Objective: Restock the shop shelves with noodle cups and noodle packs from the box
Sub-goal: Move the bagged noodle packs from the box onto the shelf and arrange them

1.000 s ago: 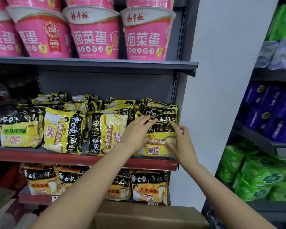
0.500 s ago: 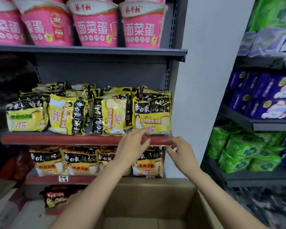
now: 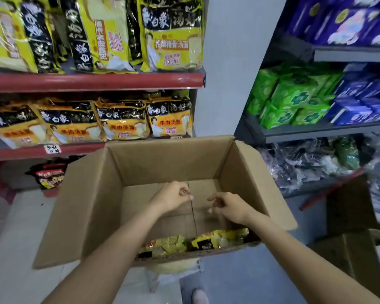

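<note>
An open cardboard box (image 3: 92, 194) stands on the floor below me. Yellow noodle packs (image 3: 219, 238) lie at its near end, partly hidden by my arms. My left hand (image 3: 173, 196) and my right hand (image 3: 228, 206) hover inside the box above its bare bottom, fingers loosely curled, nothing in either. Yellow-and-black noodle packs (image 3: 171, 34) stand on the red-edged shelf (image 3: 97, 81) above. Orange-labelled noodle packs (image 3: 123, 121) fill the shelf underneath. No noodle cups are in view.
A white pillar (image 3: 233, 62) divides the noodle shelves from a grey rack (image 3: 316, 132) of green and blue packets on the right. Plastic-wrapped goods lie under that rack. A second cardboard box (image 3: 349, 216) stands at the right. Red packets (image 3: 49, 175) sit low at left.
Both hands have let go of the yellow pack on the middle shelf and come down into the box. My view has tipped downward, so the pink noodle cups have left the frame.
</note>
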Tool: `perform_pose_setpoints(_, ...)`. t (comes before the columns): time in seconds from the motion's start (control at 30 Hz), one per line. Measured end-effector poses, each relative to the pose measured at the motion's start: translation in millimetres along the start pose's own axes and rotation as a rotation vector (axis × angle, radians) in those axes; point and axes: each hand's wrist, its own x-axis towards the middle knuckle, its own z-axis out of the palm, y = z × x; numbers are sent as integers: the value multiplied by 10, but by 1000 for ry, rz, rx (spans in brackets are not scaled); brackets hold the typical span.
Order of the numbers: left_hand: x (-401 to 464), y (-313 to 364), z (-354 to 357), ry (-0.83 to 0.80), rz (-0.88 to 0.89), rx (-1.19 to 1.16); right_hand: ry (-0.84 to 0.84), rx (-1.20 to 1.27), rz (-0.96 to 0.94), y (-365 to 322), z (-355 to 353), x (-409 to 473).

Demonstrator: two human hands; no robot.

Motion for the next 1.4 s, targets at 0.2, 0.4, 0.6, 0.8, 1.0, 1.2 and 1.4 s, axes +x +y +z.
perform_pose_setpoints(0.2, -202, -411, 240, -261, -67, -42, -453, -98, -10, 61, 256, 67)
perform_pose_setpoints(0.4, -286, -606, 267, -156, -105, -132, -146, -208, -40, 67, 321, 322)
perform_pose_setpoints(0.6, -360, -685, 330, -406, -179, -103, 68, -116, -24, 14, 256, 405)
perform_pose_setpoints(0.8, -337, -630, 374, -476, -139, 9, 6, -111, -53, -74, 278, 378)
perform_pose_setpoints(1.0, -238, -633, 327, -219, -165, 74, 46, -131, -20, -46, 316, 469)
perform_pose_setpoints(1.2, -129, -723, 163, 13, -138, 83, 43, -215, -41, -139, 426, 515)
perform_pose_setpoints(1.4, -202, -771, 113, -23, -145, 112, -39, -361, 23, -207, 439, 479)
